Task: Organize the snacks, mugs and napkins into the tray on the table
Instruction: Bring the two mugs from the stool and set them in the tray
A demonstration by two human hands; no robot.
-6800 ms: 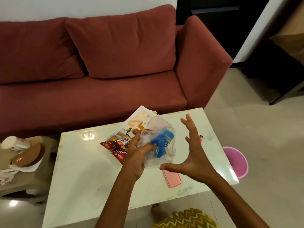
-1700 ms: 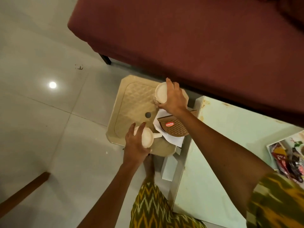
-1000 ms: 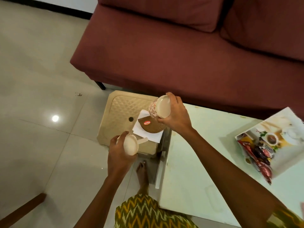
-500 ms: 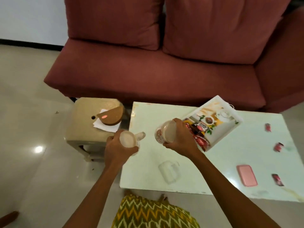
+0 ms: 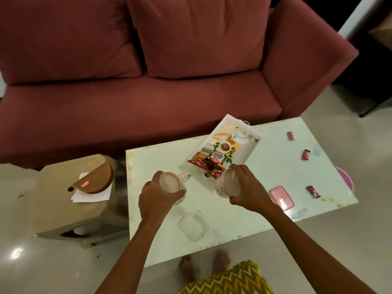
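Note:
My left hand [image 5: 157, 197] grips a white patterned mug [image 5: 172, 183] above the white table [image 5: 212, 219], its handle pointing right. My right hand [image 5: 249, 193] holds a second mug [image 5: 227, 186], tilted, just in front of the near end of the white printed tray [image 5: 251, 143]. Red and dark snack packets [image 5: 212, 163] lie in the tray's near half. Three small red snack packs [image 5: 291, 136] [image 5: 305, 154] [image 5: 313, 192] lie scattered on the table's right side. White napkins [image 5: 84, 194] rest on the beige stool under a brown wedge-shaped holder [image 5: 95, 180].
A pink phone-like case [image 5: 282, 197] lies on the table right of my right hand. The beige plastic stool [image 5: 63, 213] stands left of the table. A maroon sofa [image 5: 148, 81] runs behind both. A pink bucket rim [image 5: 345, 181] shows past the table's right edge.
Both hands lifted the mugs off the stool and carried them right, over the table; they now sit closer to the tray's near end.

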